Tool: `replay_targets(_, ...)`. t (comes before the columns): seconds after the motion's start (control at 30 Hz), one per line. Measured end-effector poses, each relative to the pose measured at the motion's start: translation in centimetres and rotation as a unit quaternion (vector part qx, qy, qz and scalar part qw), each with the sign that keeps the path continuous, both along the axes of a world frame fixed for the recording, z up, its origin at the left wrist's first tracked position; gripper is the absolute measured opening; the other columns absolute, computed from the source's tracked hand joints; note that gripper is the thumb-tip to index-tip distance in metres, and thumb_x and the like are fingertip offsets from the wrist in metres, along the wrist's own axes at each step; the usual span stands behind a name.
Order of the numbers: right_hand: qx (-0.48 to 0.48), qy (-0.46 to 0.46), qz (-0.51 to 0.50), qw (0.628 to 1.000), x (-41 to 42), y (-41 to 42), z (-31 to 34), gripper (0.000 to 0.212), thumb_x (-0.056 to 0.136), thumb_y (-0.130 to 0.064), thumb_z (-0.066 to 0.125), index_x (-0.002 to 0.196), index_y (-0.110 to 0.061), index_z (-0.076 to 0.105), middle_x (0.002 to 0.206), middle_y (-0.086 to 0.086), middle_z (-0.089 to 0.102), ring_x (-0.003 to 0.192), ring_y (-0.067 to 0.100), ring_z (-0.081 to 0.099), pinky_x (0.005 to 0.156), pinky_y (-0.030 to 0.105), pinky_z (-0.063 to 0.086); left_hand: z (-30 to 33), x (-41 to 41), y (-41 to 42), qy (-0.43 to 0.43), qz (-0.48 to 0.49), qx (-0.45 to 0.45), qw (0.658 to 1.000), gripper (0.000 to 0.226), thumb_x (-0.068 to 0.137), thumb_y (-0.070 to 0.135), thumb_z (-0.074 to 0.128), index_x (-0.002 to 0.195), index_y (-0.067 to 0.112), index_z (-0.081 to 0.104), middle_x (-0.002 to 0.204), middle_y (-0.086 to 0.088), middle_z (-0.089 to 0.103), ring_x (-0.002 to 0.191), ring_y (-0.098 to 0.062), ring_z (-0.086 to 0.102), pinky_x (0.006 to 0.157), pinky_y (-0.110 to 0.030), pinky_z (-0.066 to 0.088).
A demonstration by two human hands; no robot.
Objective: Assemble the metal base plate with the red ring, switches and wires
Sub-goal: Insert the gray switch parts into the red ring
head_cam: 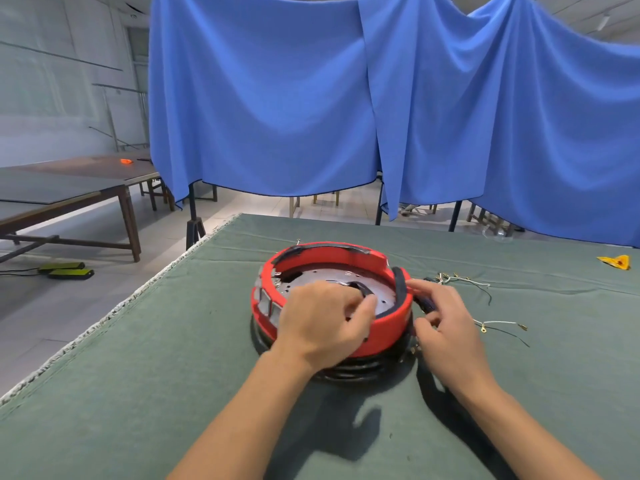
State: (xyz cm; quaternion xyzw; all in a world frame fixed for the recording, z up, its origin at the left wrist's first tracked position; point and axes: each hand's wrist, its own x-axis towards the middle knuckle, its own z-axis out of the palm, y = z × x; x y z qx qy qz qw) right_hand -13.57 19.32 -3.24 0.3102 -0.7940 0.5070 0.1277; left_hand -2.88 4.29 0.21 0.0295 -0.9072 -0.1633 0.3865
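No brand, label or legible writing shows on any part.

The red ring [391,323] sits at the centre of a table covered in green cloth [138,375], resting on a dark base [346,374] that is largely hidden beneath it. The metal base plate [322,277] lies inside the ring; only its far half is visible, the near half being covered by the left hand [323,320]. Pale rectangular parts [266,302] — possibly switches, too blurred to confirm — sit in the ring's left wall.

The left hand reaches over the near rim, fingers curled down onto the plate next to a dark curved piece [360,288]; whether they grip anything cannot be told. The right hand [446,327] is against the ring's outer right wall, fingers bent around a small dark part [426,303] whose identity is unclear.

Loose wires [464,280] with metal terminals lie on the cloth just right of the ring, with further wires [502,323] nearer, beside the right hand. A yellow scrap [616,262] lies at the far right.
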Motion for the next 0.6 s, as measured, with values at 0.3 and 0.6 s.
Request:
replay_targets(0.3,-0.028,-0.04,0.042,0.998,-0.2,0.2,0.4,0.05,0.073,0.007,0.057,0.091,-0.039,0.063,0.101,-0.012,0.062,0.052,0.014,0.053,0.065,0.038,0.049,0.4,-0.5,0.5,-0.004,0.153,-0.016,0.988,0.03,0.073,0.029,0.054,0.048,0.014,0.049,0.048,-0.005,0.055,0.048,-0.028,0.052,0.05,-0.025,0.023)
replay_targets(0.6,-0.017,-0.002,-0.089,0.996,-1.0,-0.1,0.9,0.027,0.078,-0.005,0.059,0.077,-0.031,0.064,0.081,-0.015,0.068,0.073,0.013,0.062,0.066,0.033,0.048,-0.5,-0.9,1.5,-0.014,0.063,-0.062,0.996,0.05,0.081,0.056,0.037,0.064,0.016,0.06,0.06,-0.002,0.062,0.064,-0.023,0.059,0.054,-0.029,0.032)
